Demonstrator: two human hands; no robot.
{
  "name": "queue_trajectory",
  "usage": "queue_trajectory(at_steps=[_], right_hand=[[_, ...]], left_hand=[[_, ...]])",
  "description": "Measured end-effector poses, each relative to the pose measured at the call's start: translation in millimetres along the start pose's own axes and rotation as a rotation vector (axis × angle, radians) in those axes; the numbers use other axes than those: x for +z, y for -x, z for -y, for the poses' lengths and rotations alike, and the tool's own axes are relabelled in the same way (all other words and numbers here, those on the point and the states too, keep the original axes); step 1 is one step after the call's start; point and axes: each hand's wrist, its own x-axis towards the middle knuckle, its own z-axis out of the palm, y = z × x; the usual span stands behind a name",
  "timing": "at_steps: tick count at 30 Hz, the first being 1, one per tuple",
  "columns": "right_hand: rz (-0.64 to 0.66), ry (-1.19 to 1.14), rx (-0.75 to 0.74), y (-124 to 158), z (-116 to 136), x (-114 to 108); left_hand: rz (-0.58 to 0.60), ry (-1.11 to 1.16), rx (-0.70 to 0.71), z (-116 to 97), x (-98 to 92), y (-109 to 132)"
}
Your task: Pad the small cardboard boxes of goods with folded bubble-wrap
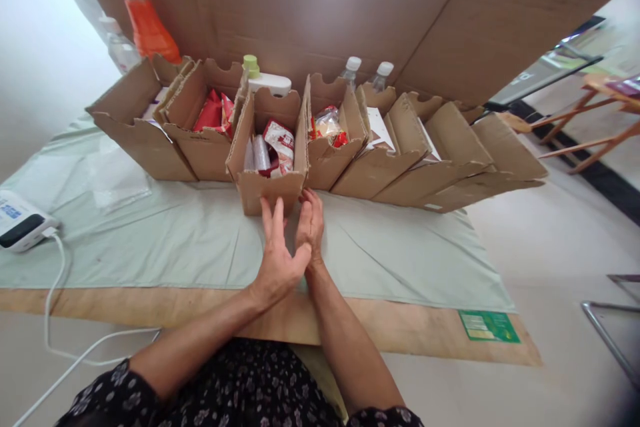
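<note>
In the head view, a cardboard box (273,195) stands pulled slightly forward of the row, with a red-and-white packet (281,147) and a clear plastic-wrapped item (261,153) inside. My left hand (279,263) lies with fingers stretched out against the front face of this box. At its lower right front corner is my right hand (311,230), fingers extended and close together, partly curved along the side. Both hands hold nothing, and their wrists come close together. To the right, the neighbouring box (325,170) contains snacks in clear and red wrapping (329,125).
Further boxes to the left hold red packets (215,112); those on the right hold white cards (380,128). Behind stand an orange bottle (150,27), white-capped bottles (353,67) and a tall cardboard panel (300,7). A white device (23,223) with a cable (59,273) lies left.
</note>
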Motion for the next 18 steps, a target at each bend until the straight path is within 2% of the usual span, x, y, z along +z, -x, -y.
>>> queue_trajectory(at_steps=[2,5,8,11,14,16,18], right_hand=[[-0.02,0.014,0.032,-1.2,-2.8,1.6],[0.02,0.001,0.046,-1.7,-3.6,2.8],[0.07,0.001,0.044,-0.6,-0.3,-0.9],[0.104,0.019,0.097,0.1,10.8,-6.0],[0.183,-0.009,0.075,-5.7,37.1,-1.7],[0.301,-0.008,-0.004,-17.6,63.0,12.3],[0.43,0.039,-0.105,-37.0,89.9,36.7]], left_hand=[[-0.034,0.006,-0.031,7.0,8.1,-29.9],[-0.048,0.071,-0.045,17.2,11.1,-65.6],[-0.031,0.148,-0.044,22.9,2.0,-76.2],[-0.039,0.147,-0.05,22.7,-19.8,-54.4],[-0.062,0.059,-0.086,22.0,-50.4,-10.9],[-0.077,-0.027,-0.118,23.1,-71.5,18.5],[-0.09,-0.109,-0.12,24.8,-90.0,40.8]])
